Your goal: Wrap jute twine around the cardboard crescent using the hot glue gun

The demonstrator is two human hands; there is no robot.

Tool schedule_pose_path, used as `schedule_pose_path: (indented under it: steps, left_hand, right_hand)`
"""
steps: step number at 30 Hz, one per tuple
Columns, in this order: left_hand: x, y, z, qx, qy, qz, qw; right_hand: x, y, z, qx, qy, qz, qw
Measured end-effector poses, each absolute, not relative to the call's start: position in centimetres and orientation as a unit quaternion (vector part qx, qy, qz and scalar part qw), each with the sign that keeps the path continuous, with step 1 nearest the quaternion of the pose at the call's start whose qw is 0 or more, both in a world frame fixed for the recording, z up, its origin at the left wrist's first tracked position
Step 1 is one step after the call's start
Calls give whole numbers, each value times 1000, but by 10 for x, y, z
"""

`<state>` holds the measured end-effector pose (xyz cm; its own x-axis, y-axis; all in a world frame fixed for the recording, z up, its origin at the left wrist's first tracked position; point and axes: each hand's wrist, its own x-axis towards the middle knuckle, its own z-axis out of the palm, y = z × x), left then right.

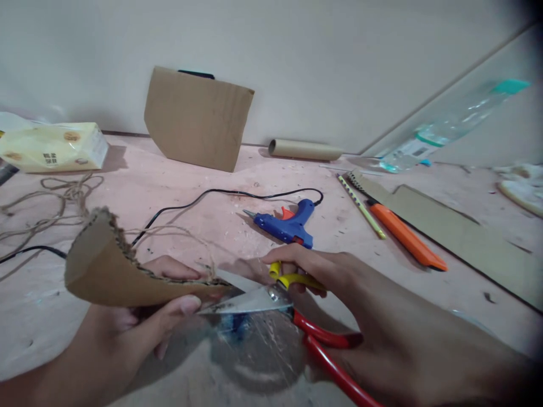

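Note:
My left hand (148,316) is closed around a curled piece of brown cardboard (106,265) wrapped with twine along its edge. My right hand (360,316) grips red-handled shears (271,299) with a yellow latch. The open blades meet the right tip of the cardboard, where a strand of twine (169,232) runs off. Beneath the hands lies a clear plastic object (254,350), blurred.
A blue glue gun (288,225) with a black cord lies just beyond the hands. An orange utility knife (407,237), a pencil (361,208) and a cardboard strip (458,232) lie right. A cardboard sheet (197,118), a tube (303,149), a tissue pack (53,147) and a bottle (449,127) sit behind.

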<state>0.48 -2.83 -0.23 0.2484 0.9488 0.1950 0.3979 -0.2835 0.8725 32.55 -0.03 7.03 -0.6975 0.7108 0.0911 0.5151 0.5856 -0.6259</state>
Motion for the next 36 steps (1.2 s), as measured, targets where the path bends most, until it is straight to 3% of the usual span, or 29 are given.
schedule_pose_path:
  steps: [5, 11, 20, 27, 36]
  left_hand:
    - [12, -30, 0, 671, 406, 461, 414]
    - [7, -36, -6, 679, 383, 438, 448]
    - [3, -29, 2, 723, 348, 391, 451]
    - [-2, -31, 1, 610, 379, 340, 607]
    - [-2, -29, 8, 586, 383, 324, 637]
  right_hand:
    - [318, -2, 63, -333, -890, 246, 189]
    - [318, -2, 55, -312, -907, 199, 201]
    - [322, -6, 42, -312, -899, 239, 191]
    - [325, -8, 41, -318, -909, 198, 183]
    - [321, -9, 37, -307, -918, 152, 200]
